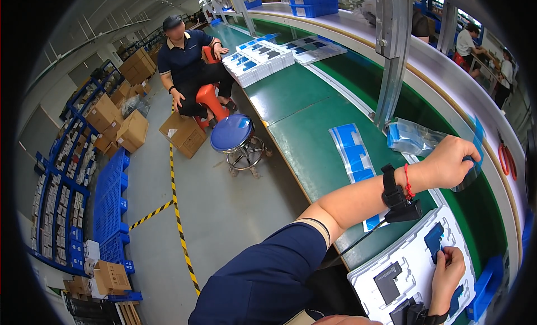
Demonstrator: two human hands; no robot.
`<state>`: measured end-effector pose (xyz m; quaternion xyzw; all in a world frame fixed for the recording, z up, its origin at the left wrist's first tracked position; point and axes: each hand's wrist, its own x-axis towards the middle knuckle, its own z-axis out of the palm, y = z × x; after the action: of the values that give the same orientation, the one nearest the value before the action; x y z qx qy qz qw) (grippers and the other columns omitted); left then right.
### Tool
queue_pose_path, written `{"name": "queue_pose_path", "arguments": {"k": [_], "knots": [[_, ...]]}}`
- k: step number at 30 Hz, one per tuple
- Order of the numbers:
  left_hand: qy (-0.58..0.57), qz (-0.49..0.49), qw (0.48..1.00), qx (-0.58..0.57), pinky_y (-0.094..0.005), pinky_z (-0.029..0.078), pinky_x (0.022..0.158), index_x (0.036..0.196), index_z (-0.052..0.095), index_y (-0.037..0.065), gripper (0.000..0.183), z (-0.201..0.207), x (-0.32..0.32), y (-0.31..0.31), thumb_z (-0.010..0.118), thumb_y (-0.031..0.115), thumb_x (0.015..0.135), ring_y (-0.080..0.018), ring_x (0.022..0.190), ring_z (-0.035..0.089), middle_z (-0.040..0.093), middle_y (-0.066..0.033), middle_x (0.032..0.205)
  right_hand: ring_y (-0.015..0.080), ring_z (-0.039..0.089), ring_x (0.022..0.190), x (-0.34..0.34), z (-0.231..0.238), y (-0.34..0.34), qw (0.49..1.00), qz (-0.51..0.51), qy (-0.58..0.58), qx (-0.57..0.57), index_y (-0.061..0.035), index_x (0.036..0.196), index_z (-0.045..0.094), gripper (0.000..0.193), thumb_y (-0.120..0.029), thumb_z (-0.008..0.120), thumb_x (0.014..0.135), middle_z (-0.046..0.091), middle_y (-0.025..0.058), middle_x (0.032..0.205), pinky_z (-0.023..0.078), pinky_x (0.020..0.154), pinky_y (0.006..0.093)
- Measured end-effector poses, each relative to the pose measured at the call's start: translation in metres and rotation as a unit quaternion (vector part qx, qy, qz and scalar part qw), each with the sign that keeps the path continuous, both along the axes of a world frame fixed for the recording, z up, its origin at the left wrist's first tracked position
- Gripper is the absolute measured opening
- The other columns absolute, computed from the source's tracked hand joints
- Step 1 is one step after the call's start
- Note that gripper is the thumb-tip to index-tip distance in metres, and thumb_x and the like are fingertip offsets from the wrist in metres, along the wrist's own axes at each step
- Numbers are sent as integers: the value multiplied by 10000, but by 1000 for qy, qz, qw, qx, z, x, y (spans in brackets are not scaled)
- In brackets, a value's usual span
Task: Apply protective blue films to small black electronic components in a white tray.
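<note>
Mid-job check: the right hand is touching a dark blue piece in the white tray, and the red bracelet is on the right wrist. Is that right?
Not quite: the head view shows the red bracelet on the left wrist, not the right. The rest holds: the right hand is touching a dark blue piece in the white tray.

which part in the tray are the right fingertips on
The uppermost blue part in the tray: the right hand has fingertips on it; others, like the grey part, lie lower.
</note>
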<state>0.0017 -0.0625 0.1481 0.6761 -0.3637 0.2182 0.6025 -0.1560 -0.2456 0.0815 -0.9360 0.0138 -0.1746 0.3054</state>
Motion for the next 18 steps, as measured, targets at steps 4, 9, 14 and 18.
{"name": "queue_pose_path", "arguments": {"k": [4,9,14,18], "knots": [[4,-1,1000,4,-353,507,753,905,667,-33,165,-1,1,-2,585,12,769,-324,827,651,666,-202,871,198,503,565,0,3,2,1000,9,1,-20,52,796,570,92,54,639,735,550,121,705,408,536,298],[-10,5,1000,6,-358,505,756,897,667,-33,159,-1,0,-2,588,12,767,-329,823,648,665,-203,866,239,495,629,-2,6,4,999,26,1,-29,42,785,539,101,73,615,727,513,131,732,401,578,322],[-7,4,1000,3,-361,504,747,890,666,-33,156,-2,0,-3,587,11,764,-330,813,647,664,-203,855,252,485,683,-4,6,4,997,51,6,-52,34,810,536,121,80,606,723,512,131,738,395,615,337],[-6,4,1000,2,-362,506,740,887,667,-33,156,-1,0,-4,583,9,763,-334,792,648,664,-202,839,238,491,663,-4,3,2,999,32,34,-24,41,843,556,140,73,617,721,526,130,745,407,607,329]]}}
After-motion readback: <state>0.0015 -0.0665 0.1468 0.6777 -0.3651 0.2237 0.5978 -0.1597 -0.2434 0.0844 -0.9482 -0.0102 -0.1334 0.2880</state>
